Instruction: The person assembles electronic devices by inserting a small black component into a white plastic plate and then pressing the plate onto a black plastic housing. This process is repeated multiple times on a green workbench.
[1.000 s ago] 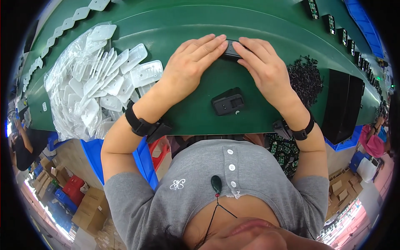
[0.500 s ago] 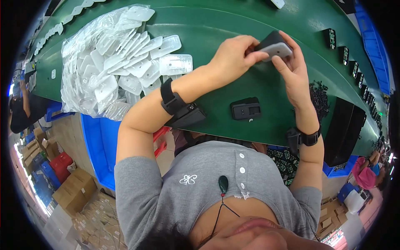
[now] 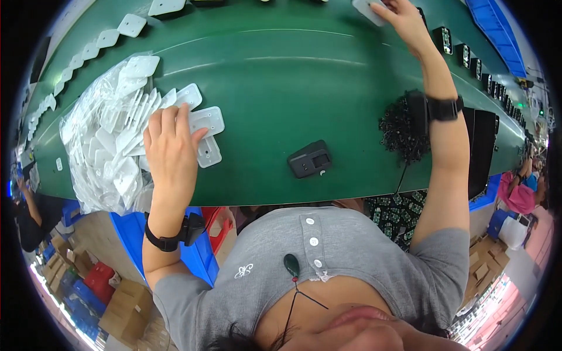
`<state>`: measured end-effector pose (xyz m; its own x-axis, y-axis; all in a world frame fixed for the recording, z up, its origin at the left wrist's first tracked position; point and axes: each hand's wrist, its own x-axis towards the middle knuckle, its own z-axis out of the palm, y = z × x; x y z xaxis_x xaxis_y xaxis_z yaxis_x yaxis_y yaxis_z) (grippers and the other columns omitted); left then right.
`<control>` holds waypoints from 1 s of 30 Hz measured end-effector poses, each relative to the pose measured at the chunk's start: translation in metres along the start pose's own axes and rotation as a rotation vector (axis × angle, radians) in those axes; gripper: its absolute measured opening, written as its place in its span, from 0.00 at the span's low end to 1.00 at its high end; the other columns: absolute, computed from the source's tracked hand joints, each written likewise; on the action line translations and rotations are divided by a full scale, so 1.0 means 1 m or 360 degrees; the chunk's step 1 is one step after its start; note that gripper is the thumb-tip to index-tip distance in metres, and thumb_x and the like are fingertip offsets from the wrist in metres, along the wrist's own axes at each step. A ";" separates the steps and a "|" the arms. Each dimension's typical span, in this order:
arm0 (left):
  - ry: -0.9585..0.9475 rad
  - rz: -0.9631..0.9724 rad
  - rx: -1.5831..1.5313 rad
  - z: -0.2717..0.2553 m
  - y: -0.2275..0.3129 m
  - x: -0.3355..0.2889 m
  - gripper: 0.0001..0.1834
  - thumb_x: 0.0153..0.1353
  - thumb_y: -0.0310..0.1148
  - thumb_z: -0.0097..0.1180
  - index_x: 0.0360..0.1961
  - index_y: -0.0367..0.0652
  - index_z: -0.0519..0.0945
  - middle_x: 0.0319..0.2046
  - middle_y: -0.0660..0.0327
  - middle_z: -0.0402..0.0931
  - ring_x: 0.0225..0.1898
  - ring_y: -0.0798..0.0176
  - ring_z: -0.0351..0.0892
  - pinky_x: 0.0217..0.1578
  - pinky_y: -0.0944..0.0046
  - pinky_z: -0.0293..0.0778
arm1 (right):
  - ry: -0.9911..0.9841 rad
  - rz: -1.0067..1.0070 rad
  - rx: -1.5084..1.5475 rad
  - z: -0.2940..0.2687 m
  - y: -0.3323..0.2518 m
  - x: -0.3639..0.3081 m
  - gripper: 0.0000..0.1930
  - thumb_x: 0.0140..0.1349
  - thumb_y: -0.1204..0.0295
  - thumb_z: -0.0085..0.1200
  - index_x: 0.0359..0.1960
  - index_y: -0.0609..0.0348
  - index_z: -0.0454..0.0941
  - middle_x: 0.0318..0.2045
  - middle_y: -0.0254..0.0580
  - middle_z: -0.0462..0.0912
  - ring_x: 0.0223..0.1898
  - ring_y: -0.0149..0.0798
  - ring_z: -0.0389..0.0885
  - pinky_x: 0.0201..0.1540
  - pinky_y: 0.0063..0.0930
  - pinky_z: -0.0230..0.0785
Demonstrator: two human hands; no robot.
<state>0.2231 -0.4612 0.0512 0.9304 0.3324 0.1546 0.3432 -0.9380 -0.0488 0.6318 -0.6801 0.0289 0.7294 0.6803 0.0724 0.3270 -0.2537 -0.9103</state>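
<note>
**Loose plates, stretched reach**

Head view: left hand (image 3: 170, 149) lies with fingers together, flat on a white plastic plate (image 3: 206, 121) atop the heap (image 3: 111, 146); neighbours could slide. Right hand (image 3: 404, 20) pinches a white-packed piece (image 3: 369, 10) at the belt's (image 3: 293, 88) far side; it might slip.

We get one head-worn fisheye view, looking steeply down, close over the green table (image 3: 281, 88).

My right hand (image 3: 404, 20) reaches the top edge, where the pale part (image 3: 367, 10) in my grip is cut off. My left palm (image 3: 170, 152) hides part of a white plate (image 3: 205, 121).
</note>
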 end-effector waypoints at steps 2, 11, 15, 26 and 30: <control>0.0048 0.0031 -0.0032 0.008 -0.005 -0.001 0.28 0.50 0.37 0.66 0.52 0.39 0.76 0.45 0.56 0.72 0.50 0.49 0.70 0.51 0.52 0.66 | -0.0051 0.0027 -0.0122 0.001 0.015 0.027 0.14 0.61 0.73 0.60 0.47 0.63 0.75 0.37 0.36 0.81 0.38 0.29 0.78 0.42 0.26 0.72; 0.0201 0.0010 -0.0355 0.007 -0.004 0.000 0.18 0.51 0.31 0.65 0.44 0.40 0.77 0.38 0.55 0.72 0.43 0.50 0.70 0.43 0.51 0.66 | -0.0216 0.0197 -0.0274 -0.003 0.012 0.054 0.13 0.62 0.67 0.61 0.42 0.64 0.80 0.38 0.40 0.83 0.39 0.31 0.78 0.41 0.26 0.70; 0.0234 0.0098 -0.0450 0.009 -0.003 0.002 0.14 0.56 0.29 0.64 0.42 0.39 0.77 0.35 0.54 0.74 0.35 0.51 0.75 0.36 0.57 0.71 | 0.0223 -0.0415 -0.1374 -0.014 -0.018 0.012 0.13 0.57 0.67 0.61 0.39 0.63 0.79 0.35 0.50 0.82 0.39 0.47 0.80 0.42 0.37 0.71; 0.0001 -0.0196 -0.1718 0.006 0.040 0.023 0.18 0.60 0.19 0.55 0.51 0.43 0.81 0.31 0.61 0.73 0.26 0.70 0.75 0.26 0.70 0.70 | 0.0098 0.0263 -0.1435 -0.020 -0.024 -0.160 0.14 0.56 0.63 0.64 0.35 0.60 0.76 0.26 0.38 0.78 0.27 0.34 0.75 0.32 0.28 0.69; -0.0067 -0.0030 -0.1793 0.009 0.067 0.040 0.19 0.62 0.18 0.52 0.53 0.44 0.79 0.31 0.61 0.73 0.26 0.70 0.72 0.27 0.71 0.72 | 0.0245 0.0131 -0.1254 -0.009 -0.015 -0.170 0.11 0.58 0.70 0.62 0.35 0.63 0.75 0.25 0.41 0.77 0.26 0.36 0.75 0.33 0.30 0.69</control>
<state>0.2846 -0.5102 0.0452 0.9371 0.3308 0.1116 0.0651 -0.4796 0.8750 0.5084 -0.7984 0.0342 0.8253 0.5506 0.1251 0.5544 -0.7483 -0.3642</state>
